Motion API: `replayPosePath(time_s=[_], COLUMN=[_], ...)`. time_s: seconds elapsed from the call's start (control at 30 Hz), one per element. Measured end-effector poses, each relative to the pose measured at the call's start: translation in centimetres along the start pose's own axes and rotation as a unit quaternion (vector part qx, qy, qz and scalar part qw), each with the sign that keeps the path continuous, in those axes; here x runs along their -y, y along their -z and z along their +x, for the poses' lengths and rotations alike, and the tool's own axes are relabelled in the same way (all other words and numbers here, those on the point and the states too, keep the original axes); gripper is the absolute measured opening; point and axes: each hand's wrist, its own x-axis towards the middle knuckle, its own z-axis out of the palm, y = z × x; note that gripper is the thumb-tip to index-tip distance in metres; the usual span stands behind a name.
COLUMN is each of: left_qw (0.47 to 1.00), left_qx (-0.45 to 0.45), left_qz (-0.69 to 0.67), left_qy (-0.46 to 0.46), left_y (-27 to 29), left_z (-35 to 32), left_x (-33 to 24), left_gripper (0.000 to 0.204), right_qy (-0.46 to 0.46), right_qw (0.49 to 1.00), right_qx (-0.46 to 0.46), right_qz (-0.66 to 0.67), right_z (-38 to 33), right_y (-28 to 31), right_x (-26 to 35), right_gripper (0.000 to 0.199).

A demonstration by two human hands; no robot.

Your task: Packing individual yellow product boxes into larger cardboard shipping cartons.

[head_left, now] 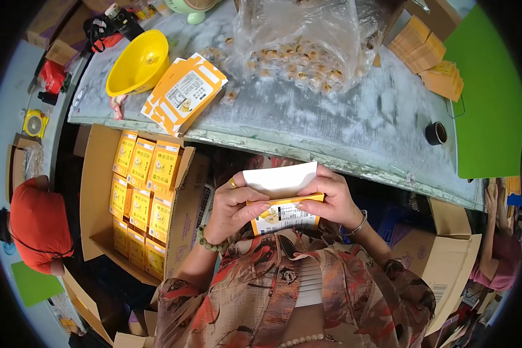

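Observation:
A small yellow and white carton (293,217) is held in front of my chest. Its white flap (281,180) stands raised, with the plain inner side showing. My left hand (229,206), with a ring and a beaded bracelet, grips the carton's left end, thumb along the flap's fold. Around the right end my right hand (337,200) is closed, its thumb pressed near the same fold. What lies inside the carton is hidden. To the left, an open cardboard box (182,200) contains several yellow cartons (139,206) in rows.
On the table (365,124) lie a stack of flat orange and white cartons (185,95), a yellow basin (139,61) and a clear bag of small wrapped pieces (307,58). More orange card pieces (420,49) and a dark cup (436,133) are right. A person in orange (40,226) is far left.

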Motion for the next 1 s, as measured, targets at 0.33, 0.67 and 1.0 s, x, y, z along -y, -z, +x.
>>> replayPosePath(time_s=[0.33,0.67,1.0], left_qw=[0.801,0.778,0.451], left_qx=[0.032,-0.344,-0.805], left_qz=[-0.48,-0.52,-0.347], left_qy=[0.356,0.079,0.164], left_y=[2.3,8.4,20.0], left_z=[-0.6,-4.6,-27.4], left_x=[1.1,1.4,15.8], left_gripper=[0.042,0.044,0.018], right_qy=[0.237,0.175,-0.188], right_qw=[0.966,0.979,0.979], right_qx=[-0.089,0.024,-0.072], right_qz=[-0.06,-0.104,0.004], right_z=[5.4,9.4,6.7], right_y=[1.2,-1.1,-0.1], right_x=[2.5,2.9,-7.1], right_gripper=[0.086,0.066,0.035])
